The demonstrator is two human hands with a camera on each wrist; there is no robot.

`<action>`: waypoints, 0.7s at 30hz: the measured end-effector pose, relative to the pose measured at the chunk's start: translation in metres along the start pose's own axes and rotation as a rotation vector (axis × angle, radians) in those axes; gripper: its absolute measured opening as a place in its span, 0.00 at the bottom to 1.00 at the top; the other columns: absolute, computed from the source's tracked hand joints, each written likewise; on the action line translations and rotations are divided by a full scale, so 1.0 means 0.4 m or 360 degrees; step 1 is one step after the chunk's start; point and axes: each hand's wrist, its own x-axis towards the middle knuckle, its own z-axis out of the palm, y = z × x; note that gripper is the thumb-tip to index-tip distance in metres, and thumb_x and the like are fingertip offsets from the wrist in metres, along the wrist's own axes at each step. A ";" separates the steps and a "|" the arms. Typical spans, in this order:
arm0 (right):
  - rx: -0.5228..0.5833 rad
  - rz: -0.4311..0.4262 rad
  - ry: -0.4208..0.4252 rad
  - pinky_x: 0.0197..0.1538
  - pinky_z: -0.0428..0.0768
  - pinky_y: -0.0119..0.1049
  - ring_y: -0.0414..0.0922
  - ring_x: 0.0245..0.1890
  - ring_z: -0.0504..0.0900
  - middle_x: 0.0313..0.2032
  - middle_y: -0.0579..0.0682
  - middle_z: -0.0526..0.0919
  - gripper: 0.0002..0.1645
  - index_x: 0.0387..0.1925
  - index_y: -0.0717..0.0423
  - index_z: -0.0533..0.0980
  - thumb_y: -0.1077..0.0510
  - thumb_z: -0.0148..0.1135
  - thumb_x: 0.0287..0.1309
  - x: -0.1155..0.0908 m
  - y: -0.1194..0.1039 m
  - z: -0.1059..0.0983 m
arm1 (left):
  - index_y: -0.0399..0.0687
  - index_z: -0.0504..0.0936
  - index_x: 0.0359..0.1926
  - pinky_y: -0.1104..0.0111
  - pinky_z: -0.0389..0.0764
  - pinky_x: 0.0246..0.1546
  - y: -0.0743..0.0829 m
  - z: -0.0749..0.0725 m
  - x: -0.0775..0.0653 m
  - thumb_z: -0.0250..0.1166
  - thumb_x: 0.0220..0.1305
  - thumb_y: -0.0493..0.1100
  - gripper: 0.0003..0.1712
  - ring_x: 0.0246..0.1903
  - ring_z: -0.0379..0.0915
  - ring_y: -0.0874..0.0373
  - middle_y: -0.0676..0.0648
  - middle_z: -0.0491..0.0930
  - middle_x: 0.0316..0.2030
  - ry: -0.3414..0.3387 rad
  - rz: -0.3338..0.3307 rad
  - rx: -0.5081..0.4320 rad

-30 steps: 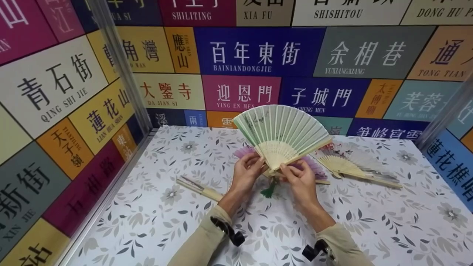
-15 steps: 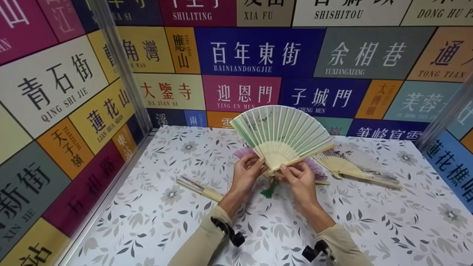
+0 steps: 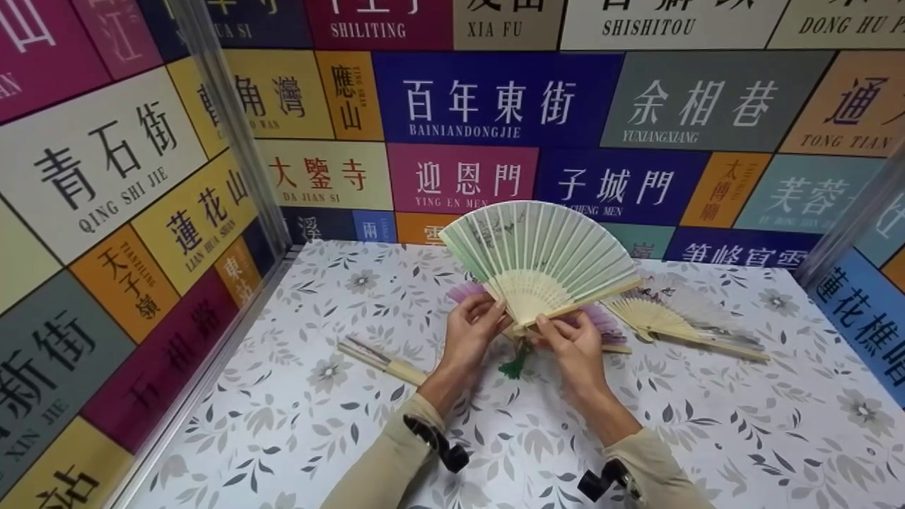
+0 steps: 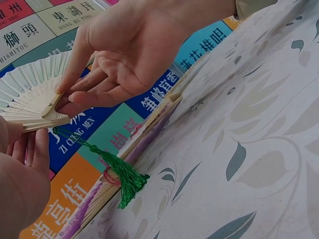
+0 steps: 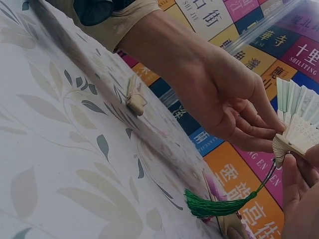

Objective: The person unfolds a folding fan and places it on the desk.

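Note:
A pale green folding fan (image 3: 548, 247), spread wide, is held up above the table in both hands. My left hand (image 3: 470, 332) pinches its left outer rib near the base. The right hand (image 3: 576, 346) pinches the right outer rib, thumb in front. From the pivot hangs a green tassel (image 4: 119, 174), seen also in the right wrist view as a green tassel (image 5: 219, 201). Behind the hands lies a spread purple fan (image 3: 611, 329), partly hidden by them and by the green fan.
A spread grey-white fan with red details (image 3: 696, 318) lies to the right on the flower-patterned table (image 3: 707, 424). On the left lies a folded fan (image 3: 382, 362), its near end hidden by the left arm. Sign-covered walls (image 3: 495, 99) stand behind and at both sides.
The green fan has spread slightly wider, its right edge tilting a little down and its left edge moving slightly outward. Both hands keep their grip in nearly the same place.

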 end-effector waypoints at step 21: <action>0.0117 0.0101 -0.0019 0.48 0.89 0.38 0.45 0.41 0.89 0.42 0.55 0.88 0.27 0.58 0.63 0.64 0.58 0.65 0.66 -0.004 -0.002 -0.003 | 0.33 0.78 0.50 0.59 0.89 0.51 -0.004 0.000 0.001 0.68 0.66 0.37 0.15 0.42 0.82 0.54 0.42 0.81 0.40 0.0016 0.0002 -0.0058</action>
